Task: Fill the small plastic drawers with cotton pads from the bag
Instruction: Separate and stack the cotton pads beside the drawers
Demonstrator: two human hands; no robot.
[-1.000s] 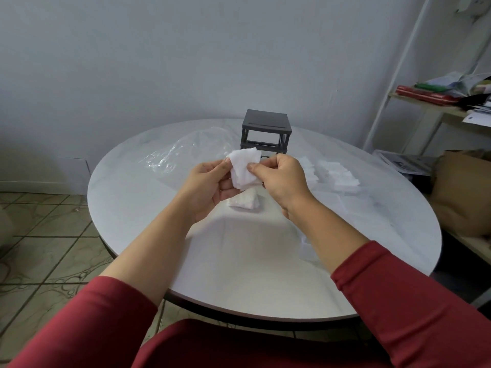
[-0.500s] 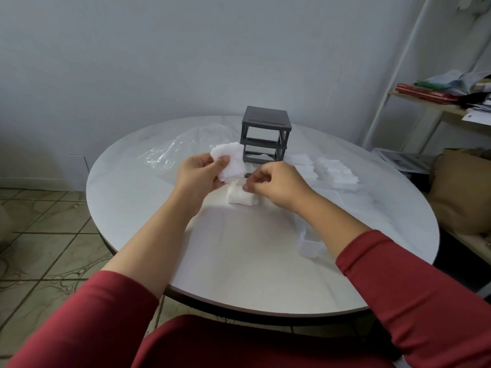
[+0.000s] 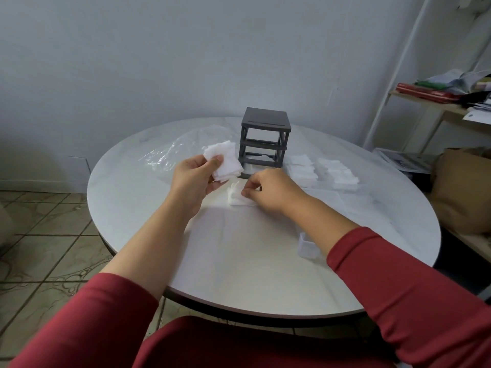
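Pinching a fanned stack of white square cotton pads [image 3: 225, 162] between thumb and fingers of the left hand [image 3: 195, 179], lifted above the round white counter [image 3: 239, 261], just left of the dark grey plastic drawer frame [image 3: 264, 140]. With the right hand [image 3: 268, 191], fingertips curled, pinching the edge of a small white pile of pads [image 3: 236, 200] lying flat on the counter directly under it. Farther right, rows of more white pads [image 3: 318, 170]; behind the left hand, a crumpled clear plastic bag [image 3: 180, 150]; beside the right forearm, a small translucent plastic drawer [image 3: 307, 247].
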